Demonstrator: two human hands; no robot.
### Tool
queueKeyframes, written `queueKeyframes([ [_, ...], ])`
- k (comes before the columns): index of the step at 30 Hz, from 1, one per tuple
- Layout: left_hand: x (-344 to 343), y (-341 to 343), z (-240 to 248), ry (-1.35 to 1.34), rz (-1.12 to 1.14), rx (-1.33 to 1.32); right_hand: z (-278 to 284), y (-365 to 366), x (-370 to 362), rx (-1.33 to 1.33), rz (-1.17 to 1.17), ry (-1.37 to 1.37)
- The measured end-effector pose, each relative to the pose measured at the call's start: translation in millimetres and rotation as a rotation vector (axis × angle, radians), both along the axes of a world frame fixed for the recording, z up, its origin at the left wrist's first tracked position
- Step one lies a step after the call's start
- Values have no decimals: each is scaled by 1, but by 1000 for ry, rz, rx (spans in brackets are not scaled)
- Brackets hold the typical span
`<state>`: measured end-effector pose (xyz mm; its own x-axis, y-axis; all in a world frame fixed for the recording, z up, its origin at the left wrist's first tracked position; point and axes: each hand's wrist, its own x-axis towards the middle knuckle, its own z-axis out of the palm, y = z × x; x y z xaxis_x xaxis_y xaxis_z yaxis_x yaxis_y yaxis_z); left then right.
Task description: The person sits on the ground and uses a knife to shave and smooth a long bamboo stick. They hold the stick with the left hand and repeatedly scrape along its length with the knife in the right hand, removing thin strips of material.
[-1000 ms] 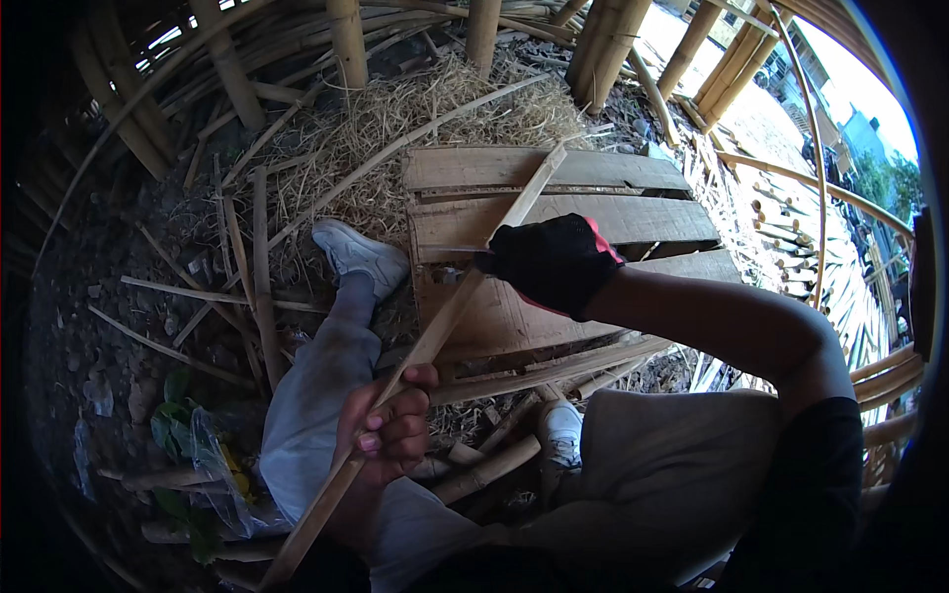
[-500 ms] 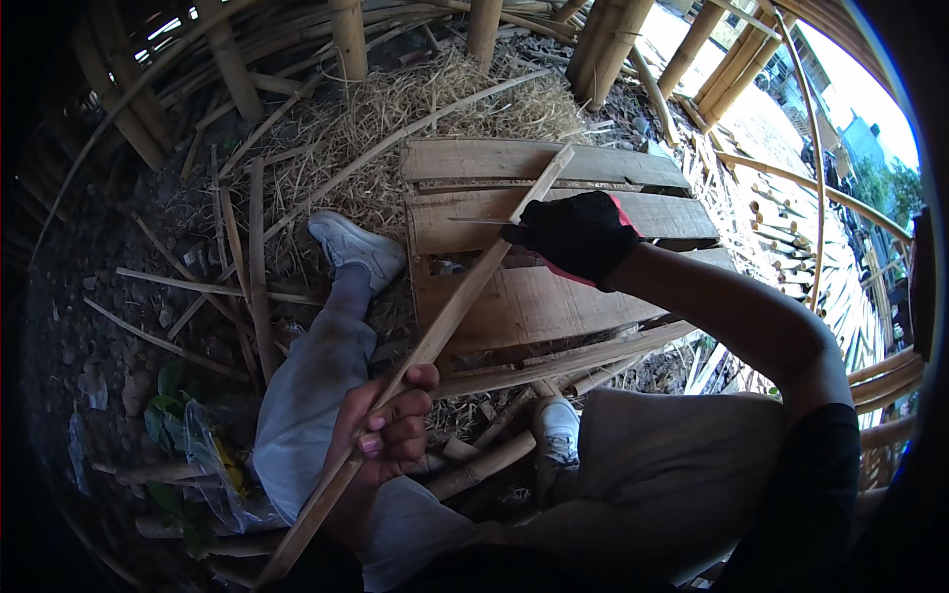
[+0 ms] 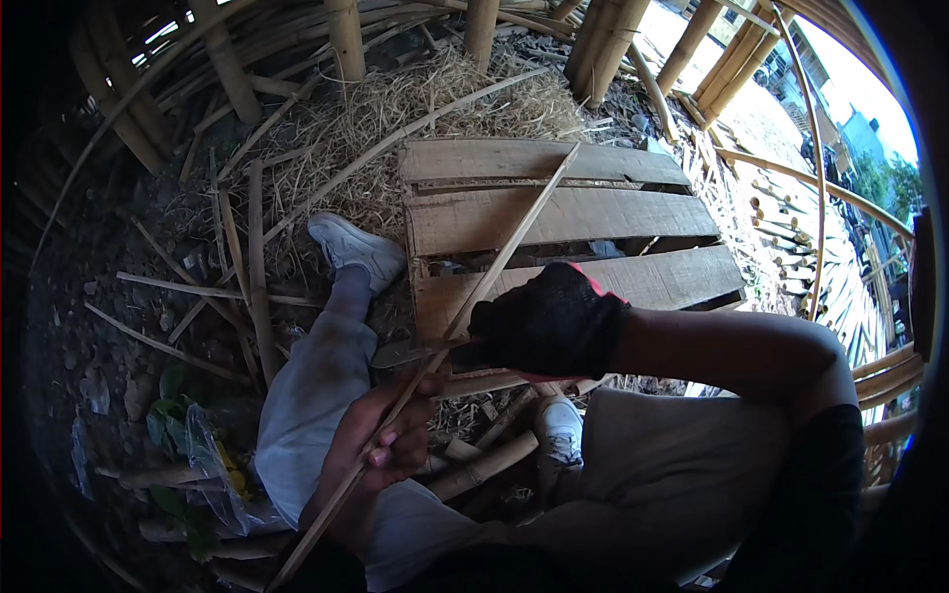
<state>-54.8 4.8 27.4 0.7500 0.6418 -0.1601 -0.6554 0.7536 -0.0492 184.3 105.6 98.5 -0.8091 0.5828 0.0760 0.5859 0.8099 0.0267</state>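
A long bamboo strip (image 3: pixel 514 235) slants from the lower left up across a low slatted wooden platform (image 3: pixel 563 216). Bare and wrapped round its lower part, my left hand (image 3: pixel 386 435) holds the strip near my left knee. My right hand (image 3: pixel 554 321), in a black and red glove, is closed on a knife whose handle is hidden in the fist. The knife's blade (image 3: pixel 405 352) points left and lies across the strip, just above my left fingers. The strip's far end rests over the platform's back slat.
Loose bamboo strips (image 3: pixel 259 267) litter the dark ground at left, near a clear plastic bag (image 3: pixel 213 474). Dry straw (image 3: pixel 395 124) lies behind the platform. Bamboo posts (image 3: pixel 605 49) stand at the back. Cut bamboo pieces (image 3: pixel 484 466) lie between my feet.
My right hand has drawn the knife down along the strip toward my left hand. The strip has turned so its narrower edge shows. My left hand keeps its hold.
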Motion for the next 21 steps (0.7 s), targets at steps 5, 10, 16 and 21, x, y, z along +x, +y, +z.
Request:
queueKeyframes([
  [5,2,-6,-3,-65,36,-28,-4,83,39,-133,-347,-188],
  [10,0,-4,-10,-132,38,-35,8,10,8,-180,-45,-113],
  [16,2,5,-12,-157,35,-60,-10,-6,15,50,40,-13],
  [21,-3,-8,3,27,4,27,10,-21,-6,-11,47,78],
])
